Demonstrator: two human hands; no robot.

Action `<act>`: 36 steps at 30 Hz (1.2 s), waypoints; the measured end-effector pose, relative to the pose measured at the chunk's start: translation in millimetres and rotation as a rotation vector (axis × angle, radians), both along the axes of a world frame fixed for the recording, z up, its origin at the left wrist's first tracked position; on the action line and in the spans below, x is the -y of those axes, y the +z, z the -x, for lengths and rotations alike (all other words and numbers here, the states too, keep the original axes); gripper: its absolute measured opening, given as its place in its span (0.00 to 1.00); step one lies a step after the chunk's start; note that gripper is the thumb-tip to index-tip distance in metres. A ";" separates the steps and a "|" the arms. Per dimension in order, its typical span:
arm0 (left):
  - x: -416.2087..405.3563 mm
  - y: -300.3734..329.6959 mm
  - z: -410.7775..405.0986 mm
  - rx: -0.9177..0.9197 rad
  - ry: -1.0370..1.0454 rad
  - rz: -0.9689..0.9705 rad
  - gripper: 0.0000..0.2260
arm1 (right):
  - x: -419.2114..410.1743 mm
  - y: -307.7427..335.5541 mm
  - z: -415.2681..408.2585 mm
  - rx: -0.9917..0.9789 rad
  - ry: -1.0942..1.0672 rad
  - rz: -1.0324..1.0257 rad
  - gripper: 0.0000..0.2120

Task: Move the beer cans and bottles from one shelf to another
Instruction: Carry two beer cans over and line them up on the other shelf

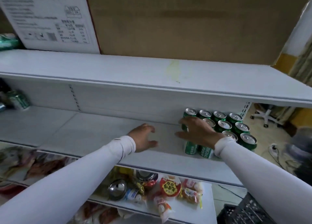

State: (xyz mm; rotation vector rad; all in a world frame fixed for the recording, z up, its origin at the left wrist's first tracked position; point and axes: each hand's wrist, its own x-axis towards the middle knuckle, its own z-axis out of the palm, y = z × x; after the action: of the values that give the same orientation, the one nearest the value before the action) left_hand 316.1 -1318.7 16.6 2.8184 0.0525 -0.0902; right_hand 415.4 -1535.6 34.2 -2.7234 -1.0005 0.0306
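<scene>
- Cans (pixel 224 125) of beer, green with silver tops and pull tabs, stand upright in a tight block at the right end of the middle shelf (pixel 94 131), several rows deep; the front ones show a white band with green lettering.
- Right hand (pixel 200 131) reaches over the left side of the block, fingers spread and bent down against the leftmost cans, thumb low near the shelf; whether it truly grips a can I cannot tell.
- Left hand (pixel 143 137) hovers over bare shelf just left of the cans, fingers loosely curled, holding nothing.
- Both arms wear white sleeves (pixel 84 169).
- One more green can (pixel 19 99) lies blurred at the far left of the same shelf, well apart from the block.
- Above, a cardboard box (pixel 177 21) sits on the top shelf.
- Below, snack packets (pixel 170 188) and jars crowd the lower shelf.
</scene>
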 end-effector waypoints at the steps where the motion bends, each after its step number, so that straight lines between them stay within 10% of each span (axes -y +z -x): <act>1: -15.8 4.5 12.0 0.007 0.005 -0.004 0.28 | -22.0 6.8 7.2 -0.008 0.028 0.027 0.26; 21: -532.1 41.3 377.9 0.180 0.702 0.046 0.25 | -620.5 43.6 254.6 -0.041 0.654 -0.015 0.28; 36: -820.3 23.8 400.1 0.061 0.886 -0.027 0.24 | -954.4 -8.2 256.1 -0.258 0.774 -0.091 0.28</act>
State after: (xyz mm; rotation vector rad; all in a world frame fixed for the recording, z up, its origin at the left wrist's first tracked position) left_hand -84.0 -498.4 40.5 2.5514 1.2525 0.1996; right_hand 159.3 -581.3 26.1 -2.0207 -1.8263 0.4400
